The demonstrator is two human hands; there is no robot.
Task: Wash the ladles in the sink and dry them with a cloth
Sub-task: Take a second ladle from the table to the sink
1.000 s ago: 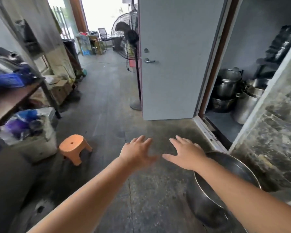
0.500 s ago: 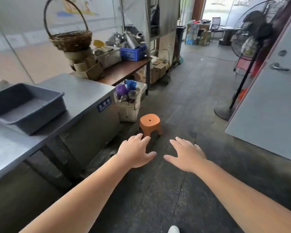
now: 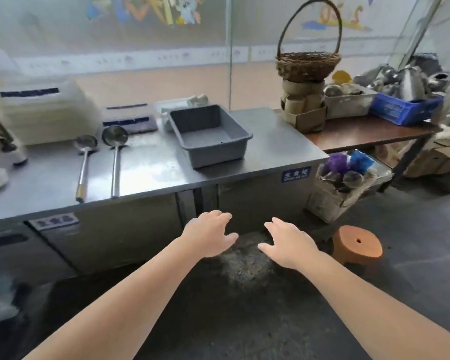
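Two steel ladles lie side by side on the steel counter point(image 3: 276, 144), bowls away from me, handles reaching the front edge. The left ladle point(image 3: 83, 167) has a brass-coloured handle end; the right ladle point(image 3: 115, 162) is all steel. My left hand point(image 3: 210, 236) and my right hand point(image 3: 289, 242) are held out palm down, fingers apart, holding nothing, in front of the counter's cabinet doors and well below and right of the ladles. No sink or cloth is in view.
An empty grey tub point(image 3: 208, 133) sits on the counter right of the ladles. A wicker basket point(image 3: 308, 63) and crates of metalware point(image 3: 405, 105) fill a brown side table point(image 3: 361, 133). An orange stool point(image 3: 357, 244) stands on the floor near my right hand.
My view has swung left, from the door and fan to the steel counter, bringing the two ladles into sight. Both hands stay outstretched and open.
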